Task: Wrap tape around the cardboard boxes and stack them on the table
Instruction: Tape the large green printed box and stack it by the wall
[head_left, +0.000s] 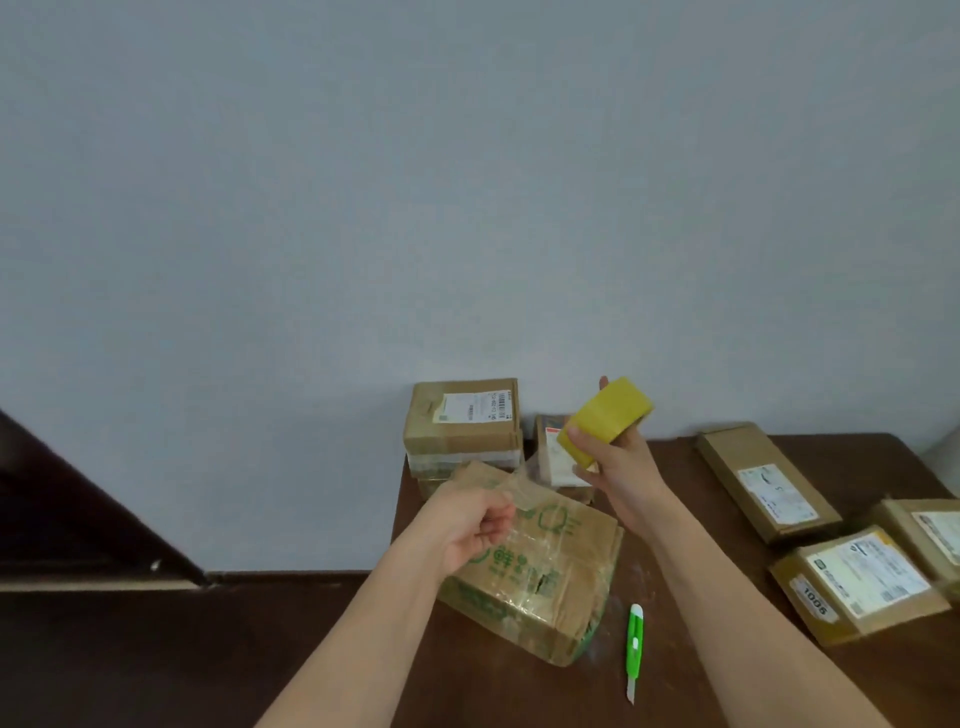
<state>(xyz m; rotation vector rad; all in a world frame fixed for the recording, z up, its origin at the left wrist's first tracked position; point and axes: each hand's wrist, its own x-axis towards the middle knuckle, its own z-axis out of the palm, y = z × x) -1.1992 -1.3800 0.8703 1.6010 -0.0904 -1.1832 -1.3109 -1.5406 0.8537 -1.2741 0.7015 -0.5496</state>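
Cardboard box (540, 577) with green print lies flat near the front-left edge of the dark brown table (691, 571), glossy clear tape over its top, corners crumpled. Yellow tape roll (605, 418) is raised above the table at 1 o'clock from the box, tilted. A clear strip of tape (524, 483) stretches from the roll toward the left hand, above the box's far edge.

At 12 o'clock from the box, a stack of boxes (462, 431) stands against the pale wall (467, 182), top one bearing a white shipping label. A small box (553, 452) just right of the stack is partly hidden by the roll and right hand. At 3 o'clock, well apart: a long flat box (763, 478) and two labelled boxes, the nearer one (862, 582) carrying a sticker reading 1005, the other (930, 530) cut by the frame edge. Green and white box cutter (635, 649) lies on the table just right of the main box, tip pointing to 6 o'clock.

Left hand (472, 525) hovers over the box's left part, fingers curled, pinching the tape strip's end. Right hand (615, 462) grips the roll, thumb on the near rim, fingers wrapped behind; fingertip shows above the roll.

Dark wooden trim (78, 519) at 9 o'clock, along the floor.
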